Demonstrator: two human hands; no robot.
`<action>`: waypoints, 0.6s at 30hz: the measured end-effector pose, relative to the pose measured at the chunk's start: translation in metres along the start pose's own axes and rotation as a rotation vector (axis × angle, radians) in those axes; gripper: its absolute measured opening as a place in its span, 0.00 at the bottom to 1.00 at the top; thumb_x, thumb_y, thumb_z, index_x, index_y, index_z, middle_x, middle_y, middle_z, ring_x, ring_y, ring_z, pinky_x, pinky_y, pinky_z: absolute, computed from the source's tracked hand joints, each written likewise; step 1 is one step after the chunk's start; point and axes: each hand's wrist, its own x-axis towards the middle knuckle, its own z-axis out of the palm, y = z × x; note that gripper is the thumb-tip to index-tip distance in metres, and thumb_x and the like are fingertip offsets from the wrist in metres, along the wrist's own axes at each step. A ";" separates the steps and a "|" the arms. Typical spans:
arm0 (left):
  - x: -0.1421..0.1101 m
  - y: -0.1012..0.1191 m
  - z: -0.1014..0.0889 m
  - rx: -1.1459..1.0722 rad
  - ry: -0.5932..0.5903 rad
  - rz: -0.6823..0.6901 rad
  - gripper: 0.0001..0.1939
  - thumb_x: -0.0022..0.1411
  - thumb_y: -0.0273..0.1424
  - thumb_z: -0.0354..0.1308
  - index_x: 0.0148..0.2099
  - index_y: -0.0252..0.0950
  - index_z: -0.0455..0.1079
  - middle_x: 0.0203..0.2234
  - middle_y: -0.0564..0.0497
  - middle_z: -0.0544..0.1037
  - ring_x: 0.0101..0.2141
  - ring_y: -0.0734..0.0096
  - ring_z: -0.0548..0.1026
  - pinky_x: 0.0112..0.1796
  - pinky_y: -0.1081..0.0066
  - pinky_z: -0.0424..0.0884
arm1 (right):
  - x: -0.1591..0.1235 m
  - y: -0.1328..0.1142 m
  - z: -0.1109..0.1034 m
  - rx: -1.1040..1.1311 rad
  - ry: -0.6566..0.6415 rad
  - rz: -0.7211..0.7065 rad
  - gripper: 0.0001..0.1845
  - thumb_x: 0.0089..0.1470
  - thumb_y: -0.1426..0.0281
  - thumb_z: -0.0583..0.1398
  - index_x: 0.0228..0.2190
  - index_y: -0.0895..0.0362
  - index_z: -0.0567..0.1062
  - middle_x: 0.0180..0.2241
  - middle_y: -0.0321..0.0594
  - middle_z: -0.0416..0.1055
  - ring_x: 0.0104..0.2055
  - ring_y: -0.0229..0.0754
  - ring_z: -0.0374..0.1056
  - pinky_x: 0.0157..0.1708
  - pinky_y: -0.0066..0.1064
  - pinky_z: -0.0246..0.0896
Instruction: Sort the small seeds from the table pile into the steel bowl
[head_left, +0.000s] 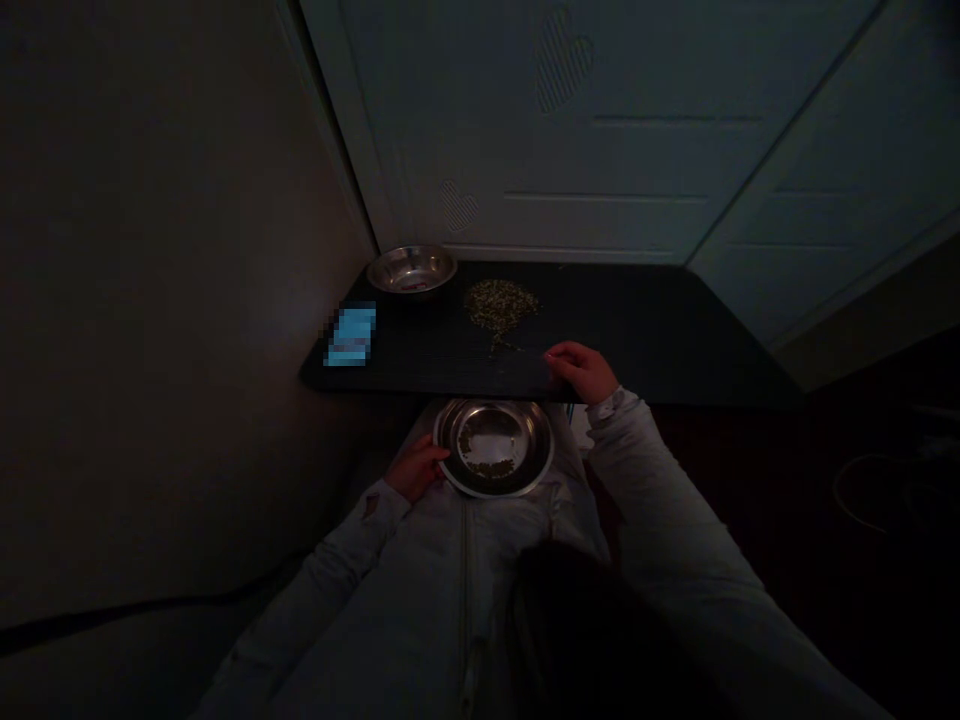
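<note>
In the head view, a steel basin [550,460] rests in the lap, just below the near edge of a dark bench [645,320]. The left hand [414,470] grasps the basin's rim at its left side, and small grains [491,468] lie scattered over the basin's floor. The right hand [589,375] is at the bench's near edge with its fingers drawn together; whether anything is pinched there cannot be told. Beyond it, to the left, lies a loose grain pile [501,303], with a thin trail running toward the near edge. A steel bowl [386,275] stands at the far left corner, near a lit screen [352,335].

The basin could tip and spill its grains if the left hand slackened or the legs shifted, since no other hand steadies it. A sleeve or wrist brushing the pile could spread it, and stray grains near the edge could drop past the basin.

Dim light blurs the kind of grain and the reddish item inside the bowl. The screen is pixelated, and the left fingers under the rim are hidden.
</note>
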 end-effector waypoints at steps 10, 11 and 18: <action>-0.007 0.006 0.004 -0.052 0.065 0.009 0.22 0.38 0.21 0.60 0.40 0.35 0.70 0.30 0.51 0.77 0.33 0.66 0.74 0.34 0.69 0.68 | 0.005 0.011 -0.001 -0.058 0.091 -0.035 0.12 0.42 0.61 0.57 0.26 0.57 0.69 0.17 0.31 0.66 0.21 0.34 0.61 0.25 0.27 0.54; -0.007 0.006 0.005 -0.056 0.070 0.008 0.22 0.38 0.20 0.60 0.40 0.35 0.70 0.30 0.51 0.77 0.33 0.66 0.74 0.34 0.69 0.69 | 0.005 0.011 -0.001 -0.062 0.097 -0.037 0.12 0.42 0.61 0.57 0.26 0.57 0.69 0.17 0.31 0.66 0.21 0.34 0.61 0.25 0.27 0.54; -0.009 0.007 0.006 -0.055 0.078 0.015 0.22 0.37 0.21 0.61 0.40 0.35 0.71 0.30 0.50 0.77 0.33 0.65 0.74 0.34 0.69 0.68 | 0.004 0.011 0.001 -0.143 0.074 -0.038 0.11 0.43 0.61 0.56 0.26 0.56 0.70 0.18 0.32 0.66 0.23 0.35 0.62 0.26 0.27 0.55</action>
